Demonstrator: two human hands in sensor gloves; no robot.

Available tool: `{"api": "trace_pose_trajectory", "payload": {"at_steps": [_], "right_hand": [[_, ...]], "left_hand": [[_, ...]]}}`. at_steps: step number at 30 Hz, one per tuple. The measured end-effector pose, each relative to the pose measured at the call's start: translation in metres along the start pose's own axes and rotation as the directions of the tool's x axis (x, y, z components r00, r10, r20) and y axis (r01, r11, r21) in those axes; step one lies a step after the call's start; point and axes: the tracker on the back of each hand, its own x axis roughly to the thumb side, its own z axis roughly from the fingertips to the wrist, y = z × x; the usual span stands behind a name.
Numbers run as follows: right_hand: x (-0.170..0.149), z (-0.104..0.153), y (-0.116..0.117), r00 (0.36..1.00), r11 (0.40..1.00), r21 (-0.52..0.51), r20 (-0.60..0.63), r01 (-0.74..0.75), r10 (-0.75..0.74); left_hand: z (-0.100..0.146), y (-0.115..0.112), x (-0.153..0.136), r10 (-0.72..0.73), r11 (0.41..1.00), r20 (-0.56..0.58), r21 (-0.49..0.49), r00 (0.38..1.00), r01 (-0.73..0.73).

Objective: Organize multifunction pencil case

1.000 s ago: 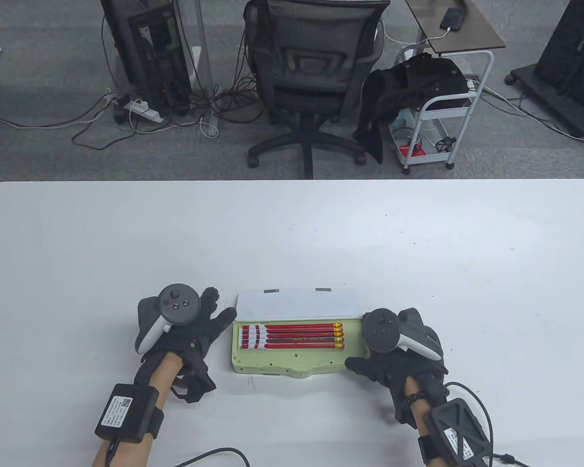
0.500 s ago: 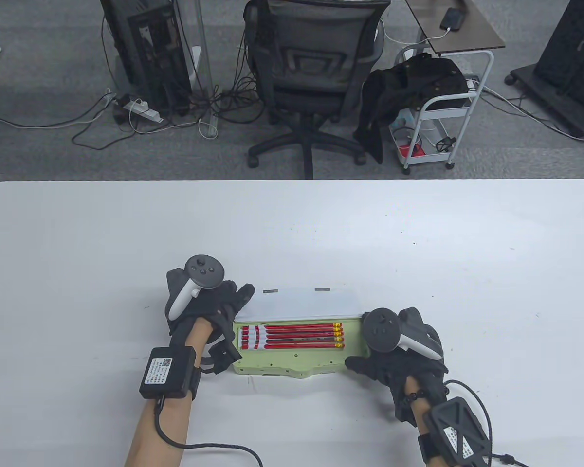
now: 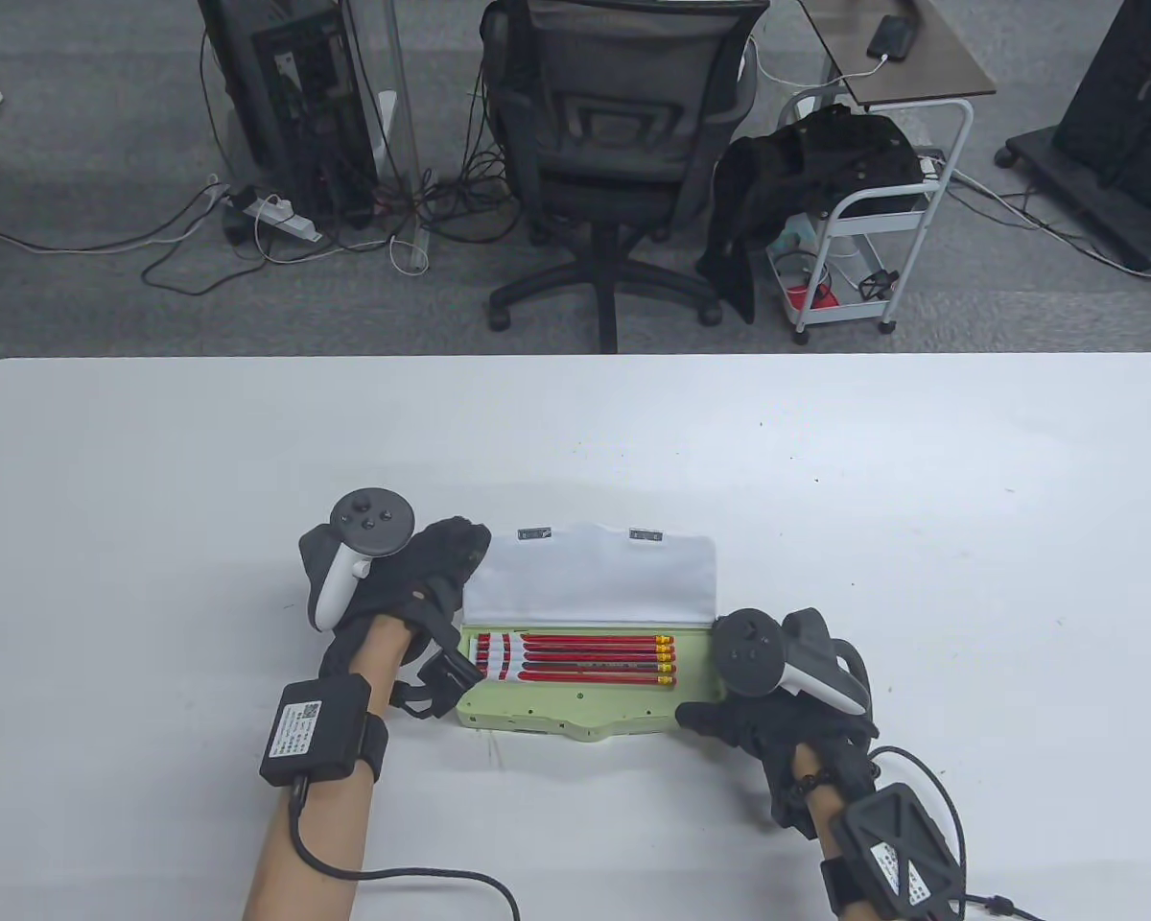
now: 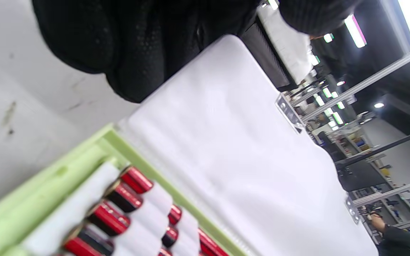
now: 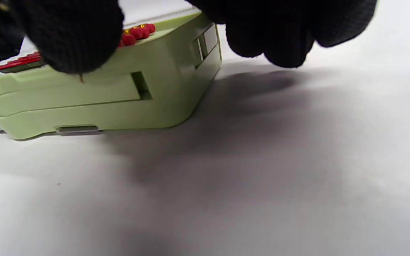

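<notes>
Near the front edge of the tabletop (image 3: 575, 451) sits the rigid, light-looking pencil case (image 3: 575, 705), its thin lid (image 3: 590, 580) likely flexing, best lifted by the corner where the left hand (image 3: 412, 585) grips it while the right hand (image 3: 777, 715) clasps the base's end.

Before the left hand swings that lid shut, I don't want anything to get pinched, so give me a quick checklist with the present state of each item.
1. Red pencils lie flat in the green pencil case, none sticking over the rim: ok.
2. White lid is raised, with the left hand at its left edge: ok.
3. Right hand steadies the case's right end, thumb on the front corner: ok.
4. Right thumb is clear of the lid's closing path: cannot tell.
5. The lid's two metal clasps are undamaged: cannot tell.
6. Case sits flat on the white table: ok.
</notes>
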Motion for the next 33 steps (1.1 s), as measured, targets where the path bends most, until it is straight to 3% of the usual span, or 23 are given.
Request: {"api": "trace_pose_trajectory", "payload": {"at_steps": [2,12,18,23,28,30,33], "right_hand": [[0.001,0.000,0.000,1.000,1.000,-0.014,-0.005,0.000,0.000],[-0.006,-0.001,-0.002,0.991,0.991,-0.015,0.001,0.131,-0.131],[-0.032,0.005,-0.009,0.918,0.921,0.076,0.083,0.381,-0.387],[-0.040,0.008,-0.015,0.864,0.872,0.043,0.121,0.487,-0.488],[-0.027,0.004,-0.008,0.910,0.915,0.002,0.103,0.404,-0.402],[-0.015,0.001,-0.004,0.960,0.964,-0.013,0.095,0.267,-0.264],[-0.002,0.000,-0.001,0.986,0.987,-0.059,0.081,0.149,-0.144]], "left_hand": [[0.009,0.004,0.004,-0.002,0.999,0.047,0.037,0.999,0.000],[0.056,-0.001,0.010,-0.039,0.999,0.190,0.007,0.981,0.039],[0.074,-0.015,-0.001,-0.079,0.997,0.256,0.001,0.964,0.081],[0.083,-0.027,-0.011,-0.145,0.988,0.288,-0.005,0.947,0.152],[0.085,-0.042,-0.022,-0.196,0.977,0.311,-0.022,0.930,0.213],[0.084,-0.047,-0.027,-0.240,0.967,0.333,-0.004,0.912,0.255],[0.086,-0.048,-0.027,-0.303,0.948,0.360,0.018,0.882,0.318]]}}
